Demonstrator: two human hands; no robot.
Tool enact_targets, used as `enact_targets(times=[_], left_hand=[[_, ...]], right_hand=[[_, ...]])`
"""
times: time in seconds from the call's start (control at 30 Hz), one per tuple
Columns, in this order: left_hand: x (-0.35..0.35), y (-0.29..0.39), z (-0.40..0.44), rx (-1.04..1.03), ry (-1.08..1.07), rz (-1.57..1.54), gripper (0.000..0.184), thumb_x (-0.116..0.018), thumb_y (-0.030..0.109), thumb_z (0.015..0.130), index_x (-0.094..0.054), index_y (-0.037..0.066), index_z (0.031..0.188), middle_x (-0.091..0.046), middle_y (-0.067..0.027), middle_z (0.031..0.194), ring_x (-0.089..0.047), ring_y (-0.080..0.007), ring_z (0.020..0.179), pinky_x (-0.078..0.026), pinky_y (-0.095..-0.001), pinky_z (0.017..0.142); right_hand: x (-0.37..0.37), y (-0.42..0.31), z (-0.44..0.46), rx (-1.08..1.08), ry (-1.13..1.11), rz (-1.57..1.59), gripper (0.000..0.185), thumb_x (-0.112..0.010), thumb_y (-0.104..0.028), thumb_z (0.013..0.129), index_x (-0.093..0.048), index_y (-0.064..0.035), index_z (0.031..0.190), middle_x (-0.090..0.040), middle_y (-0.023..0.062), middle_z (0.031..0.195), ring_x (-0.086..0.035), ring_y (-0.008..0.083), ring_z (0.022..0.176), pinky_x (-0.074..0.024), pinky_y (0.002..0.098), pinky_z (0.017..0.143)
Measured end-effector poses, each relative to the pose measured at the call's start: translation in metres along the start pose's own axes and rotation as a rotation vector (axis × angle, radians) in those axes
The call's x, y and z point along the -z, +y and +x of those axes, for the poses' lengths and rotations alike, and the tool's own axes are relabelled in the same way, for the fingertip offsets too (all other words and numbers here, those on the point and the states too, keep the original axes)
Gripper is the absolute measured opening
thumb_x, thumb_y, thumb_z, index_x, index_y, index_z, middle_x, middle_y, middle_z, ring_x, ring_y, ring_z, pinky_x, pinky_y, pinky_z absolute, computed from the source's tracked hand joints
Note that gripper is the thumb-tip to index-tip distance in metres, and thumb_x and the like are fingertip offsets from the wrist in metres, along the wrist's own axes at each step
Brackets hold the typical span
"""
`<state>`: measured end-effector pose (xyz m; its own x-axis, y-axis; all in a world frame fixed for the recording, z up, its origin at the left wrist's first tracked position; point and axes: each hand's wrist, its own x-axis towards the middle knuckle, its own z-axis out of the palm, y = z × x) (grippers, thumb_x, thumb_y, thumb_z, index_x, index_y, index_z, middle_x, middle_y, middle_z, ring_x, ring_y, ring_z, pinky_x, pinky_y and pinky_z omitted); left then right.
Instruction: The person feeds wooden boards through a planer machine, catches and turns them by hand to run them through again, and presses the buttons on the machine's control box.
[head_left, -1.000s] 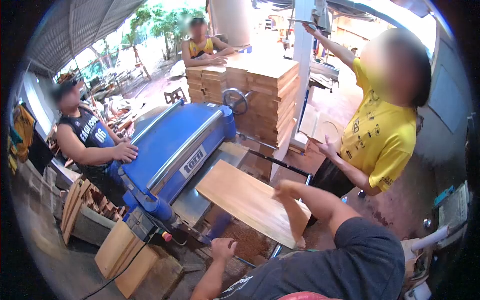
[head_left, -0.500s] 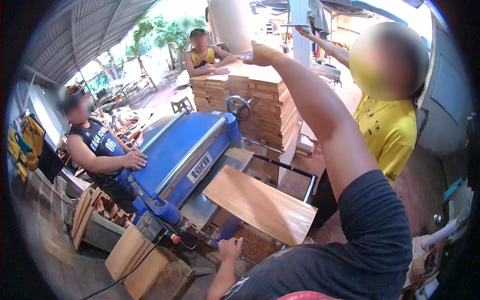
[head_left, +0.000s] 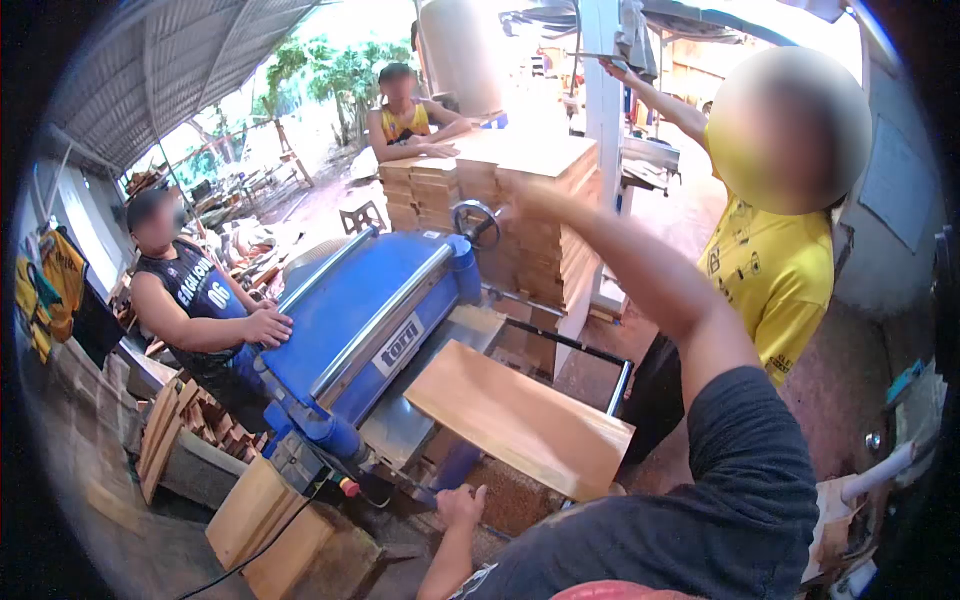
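Note:
A blue thickness planer (head_left: 365, 300) stands in front of me with a wide wooden board (head_left: 520, 415) lying at its near side. My left hand (head_left: 462, 506) is below the board, beside the planer's lower frame, fingers curled in; what they hold, if anything, is hidden. My right arm stretches forward over the board. At its end my right hand (head_left: 525, 200), smeared by motion, is near the planer's handwheel (head_left: 477, 223) and in front of a tall stack of boards (head_left: 530, 240); its fingers are unclear.
One person (head_left: 205, 300) rests a hand on the planer's left end. Another person (head_left: 408, 120) leans on the board stack. A third, in a yellow shirt (head_left: 765, 270), stands close on my right with an arm raised. Loose boards (head_left: 255, 520) and a cable lie at lower left.
My right hand has come down from above the stack to about the handwheel's height. My left hand has barely shifted. The board on the planer stays about where it was.

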<state>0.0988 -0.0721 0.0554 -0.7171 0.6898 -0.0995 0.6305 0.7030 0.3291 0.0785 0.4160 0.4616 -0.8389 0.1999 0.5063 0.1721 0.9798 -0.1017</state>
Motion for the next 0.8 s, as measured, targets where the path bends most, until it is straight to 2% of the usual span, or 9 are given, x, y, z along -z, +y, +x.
enact_targets(times=[0.07, 0.13, 0.23, 0.27, 0.3, 0.33, 0.37, 0.53, 0.8], left_hand=[[0.016, 0.009, -0.001, 0.029, -0.053, -0.008, 0.045, -0.058, 0.052, 0.086, -0.073, 0.010, 0.092, -0.071, -0.0152, 0.088, -0.064, -0.0318, 0.090, -0.039, -0.0418, 0.094], [0.018, 0.014, 0.001, 0.055, -0.103, -0.020, 0.045, -0.059, 0.052, 0.086, -0.073, 0.010, 0.093, -0.071, -0.0150, 0.090, -0.064, -0.0318, 0.091, -0.039, -0.0423, 0.093], [0.015, 0.016, 0.005, 0.073, -0.074, 0.047, 0.045, -0.058, 0.051, 0.085, -0.072, 0.009, 0.095, -0.071, -0.0153, 0.091, -0.065, -0.0309, 0.094, -0.038, -0.0433, 0.093], [0.018, 0.017, 0.004, 0.065, -0.076, 0.057, 0.044, -0.058, 0.050, 0.086, -0.072, 0.009, 0.094, -0.071, -0.0155, 0.091, -0.065, -0.0305, 0.094, -0.038, -0.0435, 0.092], [0.018, 0.018, 0.005, 0.060, -0.078, 0.067, 0.044, -0.058, 0.050, 0.086, -0.071, 0.009, 0.093, -0.071, -0.0158, 0.092, -0.065, -0.0301, 0.094, -0.038, -0.0436, 0.092], [0.014, 0.014, 0.004, 0.064, -0.081, 0.066, 0.044, -0.058, 0.050, 0.086, -0.071, 0.009, 0.093, -0.071, -0.0158, 0.092, -0.065, -0.0301, 0.094, -0.038, -0.0436, 0.092], [0.008, 0.013, 0.007, 0.048, -0.051, 0.074, 0.043, -0.058, 0.049, 0.086, -0.071, 0.009, 0.093, -0.071, -0.0156, 0.091, -0.065, -0.0301, 0.094, -0.038, -0.0433, 0.092], [0.000, 0.010, 0.005, 0.049, -0.060, 0.098, 0.041, -0.059, 0.048, 0.086, -0.071, 0.009, 0.091, -0.071, -0.0147, 0.090, -0.065, -0.0300, 0.092, -0.037, -0.0432, 0.092], [-0.001, 0.007, 0.004, -0.030, 0.089, 0.043, 0.033, -0.063, 0.041, 0.083, -0.071, 0.010, 0.088, -0.070, -0.0129, 0.084, -0.065, -0.0290, 0.086, -0.039, -0.0423, 0.090]], right_hand=[[0.021, -0.087, -0.078, -0.108, -0.268, 0.280, 0.070, -0.076, -0.028, 0.075, -0.046, -0.0083, 0.135, -0.067, 0.0140, 0.095, -0.066, 0.0306, 0.088, -0.0523, 0.0410, 0.077], [-0.120, -0.036, -0.153, 0.083, -0.365, 0.332, 0.067, -0.074, -0.032, 0.072, -0.049, -0.0092, 0.129, -0.062, 0.0197, 0.115, -0.062, 0.0339, 0.103, -0.0509, 0.0460, 0.084], [-0.158, -0.089, -0.274, -0.196, -0.862, 0.200, 0.076, -0.075, -0.050, 0.074, -0.051, -0.0064, 0.131, -0.054, 0.0210, 0.129, -0.052, 0.0368, 0.118, -0.0447, 0.0458, 0.098], [-0.174, -0.110, -0.322, -0.227, -0.777, 0.042, 0.085, -0.073, -0.059, 0.071, -0.051, -0.0037, 0.131, -0.049, 0.0224, 0.135, -0.046, 0.0400, 0.124, -0.0429, 0.0467, 0.100], [-0.142, -0.134, -0.328, -0.272, -0.852, 0.172, 0.089, -0.070, -0.061, 0.072, -0.047, -0.0030, 0.135, -0.041, 0.0249, 0.140, -0.037, 0.0436, 0.132, -0.0351, 0.0512, 0.107], [-0.171, -0.138, -0.373, -0.156, -0.553, -0.002, 0.085, -0.064, -0.060, 0.078, -0.042, -0.0039, 0.139, -0.036, 0.0261, 0.144, -0.030, 0.0441, 0.137, -0.0264, 0.0558, 0.111], [-0.181, -0.140, -0.392, -0.180, -0.455, 0.071, 0.077, -0.057, -0.054, 0.086, -0.038, -0.0052, 0.142, -0.032, 0.0256, 0.147, -0.024, 0.0426, 0.140, -0.0195, 0.0568, 0.113], [-0.183, -0.138, -0.396, -0.211, -0.459, 0.097, 0.067, -0.052, -0.050, 0.090, -0.041, -0.0067, 0.141, -0.031, 0.0232, 0.149, -0.023, 0.0399, 0.142, -0.0175, 0.0547, 0.115], [-0.185, -0.139, -0.396, -0.208, -0.447, 0.080, 0.064, -0.052, -0.048, 0.090, -0.044, -0.0069, 0.138, -0.032, 0.0228, 0.148, -0.025, 0.0392, 0.141, -0.0174, 0.0540, 0.115]])
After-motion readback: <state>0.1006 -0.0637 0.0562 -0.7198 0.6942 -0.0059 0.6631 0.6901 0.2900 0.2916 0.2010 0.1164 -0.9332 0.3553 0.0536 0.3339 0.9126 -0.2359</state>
